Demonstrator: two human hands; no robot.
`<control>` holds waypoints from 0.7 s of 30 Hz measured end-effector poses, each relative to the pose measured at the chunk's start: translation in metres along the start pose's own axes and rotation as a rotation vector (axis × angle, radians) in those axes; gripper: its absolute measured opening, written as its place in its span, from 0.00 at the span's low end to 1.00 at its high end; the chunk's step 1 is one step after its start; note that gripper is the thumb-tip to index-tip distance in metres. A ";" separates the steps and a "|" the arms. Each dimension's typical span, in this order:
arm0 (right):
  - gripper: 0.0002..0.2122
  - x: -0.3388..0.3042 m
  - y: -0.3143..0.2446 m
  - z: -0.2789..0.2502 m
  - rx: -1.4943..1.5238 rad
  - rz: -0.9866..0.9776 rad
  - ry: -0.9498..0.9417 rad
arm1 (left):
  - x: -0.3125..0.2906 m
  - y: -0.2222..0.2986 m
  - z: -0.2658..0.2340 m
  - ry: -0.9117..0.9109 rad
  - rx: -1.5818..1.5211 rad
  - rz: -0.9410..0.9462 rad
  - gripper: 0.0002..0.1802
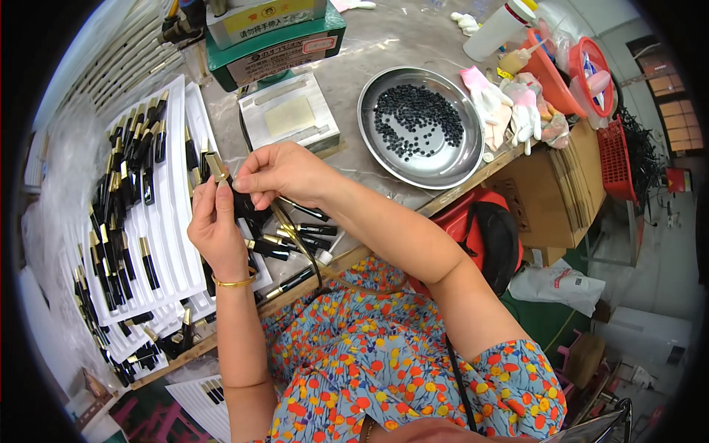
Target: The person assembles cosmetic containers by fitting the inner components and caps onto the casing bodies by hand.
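Piece (215, 164): gold, tilted slightly, its free end pointing away from the body; it sits in the grip itself, at the left fingertips.
Left hand (216, 225): thumb and fingers clamped on the gold piece.
Right hand (289, 171): just right of that grip, thumb and fingertips together; whether anything is pinched between them, one cannot tell.
Bangle (235, 282): gold, on the left wrist, just below the grip.
Tray (177, 225): white and ridged, left of the grip, bearing many black-and-gold tubes (148, 263), some heaped, some lying singly.
Loose tubes (314, 229): nearer the body than the grip and to its right, scattered by the table edge (346, 260).
Block (289, 116): metal-topped, near, beyond the right hand.
Machine (277, 52): green, past the block.
Bowl (452, 162): steel, well apart to the right of the grip.
Black bits (421, 109): small, spread inside the bowl.
Gloves (484, 97): white and pink, farther right, beside the bowl.
Bottle (493, 35): white with a yellow top, beyond the gloves.
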State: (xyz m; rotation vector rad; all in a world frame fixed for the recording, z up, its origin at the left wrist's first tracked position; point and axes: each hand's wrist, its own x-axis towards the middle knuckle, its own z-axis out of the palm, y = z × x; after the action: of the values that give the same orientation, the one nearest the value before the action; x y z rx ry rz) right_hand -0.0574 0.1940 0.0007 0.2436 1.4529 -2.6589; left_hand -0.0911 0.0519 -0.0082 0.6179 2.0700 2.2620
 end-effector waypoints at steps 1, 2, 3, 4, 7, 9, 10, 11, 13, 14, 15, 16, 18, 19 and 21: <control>0.06 -0.001 -0.004 0.001 -0.070 -0.007 0.006 | 0.002 -0.001 -0.001 -0.005 -0.005 -0.001 0.11; 0.06 -0.002 -0.007 0.000 -0.070 -0.009 0.011 | 0.004 -0.003 -0.003 -0.039 -0.030 -0.004 0.11; 0.06 -0.003 -0.011 -0.001 -0.161 -0.037 0.011 | 0.006 -0.004 -0.004 -0.071 -0.056 -0.006 0.11; 0.05 -0.004 -0.015 -0.002 -0.251 -0.064 0.009 | 0.006 -0.005 -0.004 -0.073 -0.057 -0.005 0.11; 0.05 -0.009 -0.027 -0.003 -0.456 -0.048 -0.003 | 0.004 -0.007 -0.006 -0.140 -0.064 -0.051 0.11; 0.05 -0.015 -0.032 -0.005 -0.493 -0.039 -0.008 | 0.005 0.001 -0.001 -0.195 -0.048 -0.099 0.11; 0.05 -0.014 -0.031 -0.007 -0.554 -0.123 -0.013 | 0.005 -0.001 -0.001 -0.192 -0.102 -0.143 0.11; 0.05 -0.014 -0.029 -0.006 -0.610 -0.210 -0.018 | 0.005 -0.005 -0.004 -0.205 -0.104 -0.147 0.11; 0.04 -0.018 -0.032 -0.002 -0.728 -0.259 0.037 | 0.006 -0.008 -0.003 -0.201 -0.167 -0.298 0.12; 0.04 -0.017 -0.031 -0.002 -0.751 -0.268 0.032 | 0.007 -0.012 -0.005 -0.208 -0.206 -0.335 0.12; 0.04 -0.016 -0.029 -0.002 -0.775 -0.274 0.025 | 0.006 -0.013 -0.007 -0.210 -0.247 -0.372 0.12; 0.04 -0.017 -0.030 -0.002 -0.796 -0.285 0.033 | 0.007 -0.011 -0.006 -0.227 -0.301 -0.400 0.12; 0.04 -0.018 -0.029 0.003 -0.767 -0.219 0.070 | 0.007 -0.009 -0.006 -0.259 -0.380 -0.441 0.11; 0.04 -0.019 -0.030 0.005 -0.746 -0.149 0.129 | 0.007 -0.005 -0.007 -0.258 -0.379 -0.445 0.11; 0.05 -0.021 -0.031 0.008 -0.730 -0.065 0.160 | 0.005 -0.002 -0.006 -0.216 -0.282 -0.368 0.11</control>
State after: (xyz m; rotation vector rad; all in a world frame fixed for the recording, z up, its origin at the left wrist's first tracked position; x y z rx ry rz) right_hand -0.0430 0.2039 0.0348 0.3417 2.3782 -1.9906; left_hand -0.0977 0.0477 -0.0090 0.4029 1.5755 2.1099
